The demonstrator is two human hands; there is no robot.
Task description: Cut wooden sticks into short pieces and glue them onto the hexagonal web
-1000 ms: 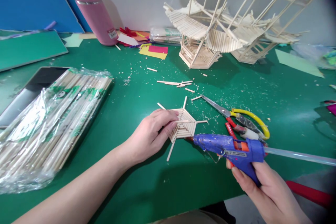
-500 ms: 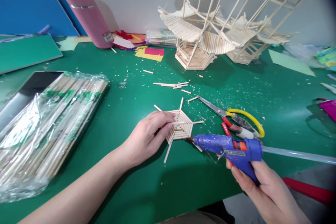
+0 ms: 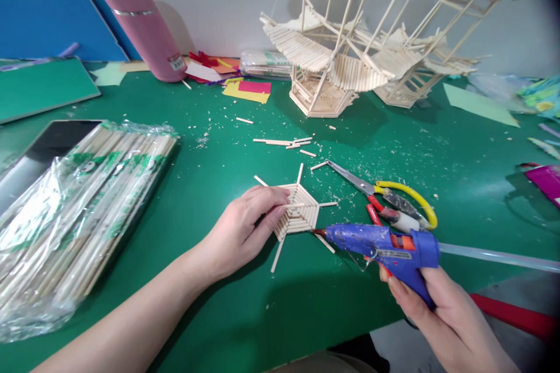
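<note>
A hexagonal web of thin wooden sticks [image 3: 306,218], with spokes poking out past its edges, lies flat on the green table. My left hand [image 3: 256,218] rests over its left side, thumb and forefinger pinched around a short wooden stick [image 3: 296,205] that points right across the web. My right hand [image 3: 437,303] grips a blue hot glue gun [image 3: 376,242] by its handle, fingers at the orange trigger. The gun's nozzle is at the web's lower right edge, near a spoke; whether it touches cannot be seen. A clear glue stick [image 3: 494,256] extends from the gun's back.
Scissors with yellow and red handles [image 3: 385,195] lie just behind the gun. Cut stick pieces [image 3: 284,143] are scattered beyond the web. Bagged sticks [image 3: 87,210] lie left. At the back stand a pink bottle [image 3: 142,29] and stick-built pavilion models [image 3: 324,76].
The whole view has shifted slightly left. Against the web, the glue gun has moved a little to the right; my left hand keeps its place.
</note>
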